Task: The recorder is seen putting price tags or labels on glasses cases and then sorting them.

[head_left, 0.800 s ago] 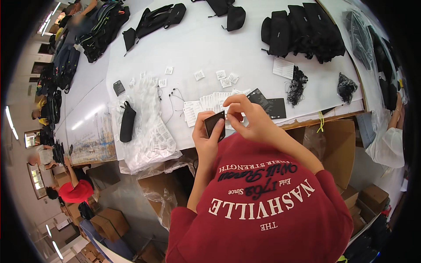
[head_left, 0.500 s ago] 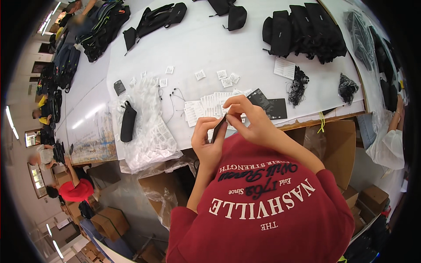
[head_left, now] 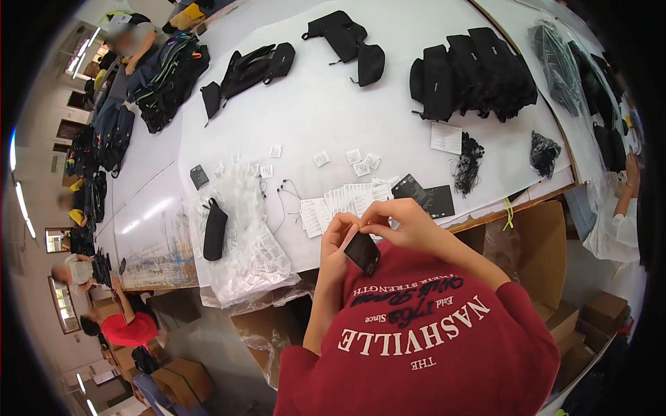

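Note:
A small black tag card (head_left: 363, 254) is held in front of my chest, just off the table's near edge, its dark face turned up. My left hand (head_left: 335, 241) is closed on the card's left edge. My right hand (head_left: 402, 220) pinches at the card's top corner; whether it also holds a string is too small to make out. Behind my hands lie a fan of white printed cards (head_left: 350, 199) and more black cards (head_left: 438, 201). Thin black strings (head_left: 283, 186) lie left of the fan, and several small white packets (head_left: 320, 159) beyond it.
A plastic bag of white packets (head_left: 253, 253) overhangs the table edge at left, with a black pouch (head_left: 215, 230) on it. Black pouches (head_left: 479, 76) are piled far right, near bundled black strings (head_left: 469, 163). An open carton (head_left: 534, 243) stands below the edge. Other people work at both sides.
The black card has turned from nearly edge-on to showing its face. My right hand's fingers have come down to its top corner. The whole view has shifted slightly.

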`<state>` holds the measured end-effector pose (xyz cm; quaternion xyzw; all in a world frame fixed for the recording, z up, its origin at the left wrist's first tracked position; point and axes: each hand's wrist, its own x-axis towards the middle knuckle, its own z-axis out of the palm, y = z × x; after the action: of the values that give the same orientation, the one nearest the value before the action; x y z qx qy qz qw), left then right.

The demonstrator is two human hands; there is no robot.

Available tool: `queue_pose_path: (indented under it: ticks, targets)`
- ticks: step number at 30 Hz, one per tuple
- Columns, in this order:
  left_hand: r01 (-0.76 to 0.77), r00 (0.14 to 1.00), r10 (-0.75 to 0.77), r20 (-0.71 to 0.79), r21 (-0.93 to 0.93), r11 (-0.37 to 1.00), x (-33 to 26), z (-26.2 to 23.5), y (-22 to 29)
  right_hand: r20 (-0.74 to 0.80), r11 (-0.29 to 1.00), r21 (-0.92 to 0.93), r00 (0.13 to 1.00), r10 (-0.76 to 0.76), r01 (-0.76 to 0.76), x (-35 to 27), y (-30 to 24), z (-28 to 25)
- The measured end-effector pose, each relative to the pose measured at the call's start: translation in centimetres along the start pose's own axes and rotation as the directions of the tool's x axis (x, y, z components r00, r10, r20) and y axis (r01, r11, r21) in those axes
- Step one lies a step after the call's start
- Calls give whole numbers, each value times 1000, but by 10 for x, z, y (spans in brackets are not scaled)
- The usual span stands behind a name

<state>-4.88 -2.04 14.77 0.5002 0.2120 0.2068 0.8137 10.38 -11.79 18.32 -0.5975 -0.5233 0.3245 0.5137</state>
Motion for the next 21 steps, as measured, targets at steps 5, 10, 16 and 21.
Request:
queue_pose_path:
  ticks: [5,10,16,21]
  targets:
    - [-230,966,250,-71,216,949,3,12,11,127,940,282,979,160,-190,3,-3,-2]
    - [-542,692,721,38,687,484,25,25,48,201,832,469,953,226,-296,-4,-6,-6]
    - [-356,-812,441,383,274,-893,-94,56,205,187,855,413,948,257,-313,-8,2,-4]
    - [-186,-830,306,466,286,-940,-66,28,214,164,890,345,953,254,-297,-13,7,-2]
